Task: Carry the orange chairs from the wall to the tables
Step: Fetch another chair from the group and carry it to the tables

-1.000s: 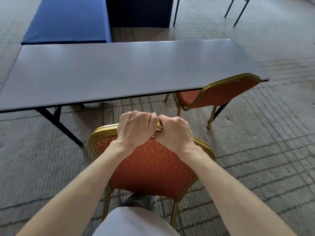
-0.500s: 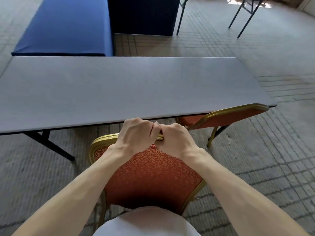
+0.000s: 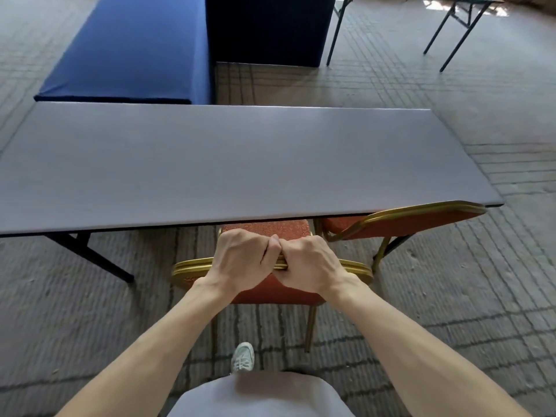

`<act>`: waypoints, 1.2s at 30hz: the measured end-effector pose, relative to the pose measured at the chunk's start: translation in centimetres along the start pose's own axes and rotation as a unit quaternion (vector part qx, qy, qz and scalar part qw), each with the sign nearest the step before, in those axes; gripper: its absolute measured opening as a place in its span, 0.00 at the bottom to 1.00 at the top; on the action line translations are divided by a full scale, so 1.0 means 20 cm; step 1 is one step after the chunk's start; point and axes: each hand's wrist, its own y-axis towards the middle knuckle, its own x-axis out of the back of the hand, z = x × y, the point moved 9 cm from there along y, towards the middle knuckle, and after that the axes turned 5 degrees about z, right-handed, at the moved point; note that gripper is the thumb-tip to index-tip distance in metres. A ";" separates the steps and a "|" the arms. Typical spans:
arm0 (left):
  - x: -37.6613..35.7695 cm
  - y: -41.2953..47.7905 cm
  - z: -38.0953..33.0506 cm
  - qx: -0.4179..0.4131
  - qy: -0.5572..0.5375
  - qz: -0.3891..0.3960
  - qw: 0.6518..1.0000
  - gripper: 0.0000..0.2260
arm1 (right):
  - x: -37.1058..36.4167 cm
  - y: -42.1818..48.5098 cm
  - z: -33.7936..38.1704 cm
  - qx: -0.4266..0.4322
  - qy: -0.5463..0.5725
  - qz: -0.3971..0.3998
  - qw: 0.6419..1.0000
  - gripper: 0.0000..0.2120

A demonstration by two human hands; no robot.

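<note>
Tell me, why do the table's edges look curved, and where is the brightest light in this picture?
Head view: the wide-angle lens bows the grey table's straight edges; the brightest spot is a washed-out sunlit patch at top right; the carpet at the left looks smeared, while the left hand and right hand gripping the orange chair look fairly sharp.

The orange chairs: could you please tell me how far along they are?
Done: one orange chair is tucked under the grey table, right end. In hand: left hand and right hand grip a second chair by its top rail, seat partly under the table. Left: letting go; the wall is out of view.
</note>
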 end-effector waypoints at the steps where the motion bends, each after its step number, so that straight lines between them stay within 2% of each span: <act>1: -0.03 0.00 -0.01 0.007 0.004 0.000 1.000 0.25 | -0.02 -0.01 -0.03 0.002 0.002 0.009 1.000 0.08; 6: -0.20 0.02 -0.08 0.069 0.015 0.017 0.997 0.28 | -0.14 -0.06 -0.21 0.024 0.007 0.083 0.996 0.12; 10: -0.26 0.05 -0.22 0.106 -0.002 -0.019 0.994 0.26 | -0.13 -0.13 -0.37 0.017 0.005 0.108 0.994 0.10; 15: -0.25 0.07 -0.19 0.188 0.002 -0.049 0.981 0.21 | -0.12 -0.03 -0.41 0.029 0.029 0.125 0.991 0.09; 19: -0.26 0.10 -0.16 0.174 0.009 -0.043 0.984 0.20 | -0.11 -0.01 -0.42 0.039 0.014 0.115 0.993 0.09; 24: -0.22 0.18 -0.13 0.173 0.042 -0.098 0.979 0.21 | -0.10 0.08 -0.50 0.010 0.039 0.123 0.992 0.08; 29: -0.21 0.22 -0.09 0.159 0.041 -0.118 0.979 0.22 | -0.09 0.13 -0.52 0.001 0.037 0.115 0.993 0.08; 34: -0.23 0.21 -0.10 0.157 0.044 -0.101 0.981 0.23 | -0.08 0.12 -0.50 0.004 0.029 0.097 0.995 0.06; 36: -0.24 0.21 -0.09 0.157 0.041 -0.091 0.983 0.24 | -0.07 0.11 -0.49 0.001 0.024 0.090 0.996 0.08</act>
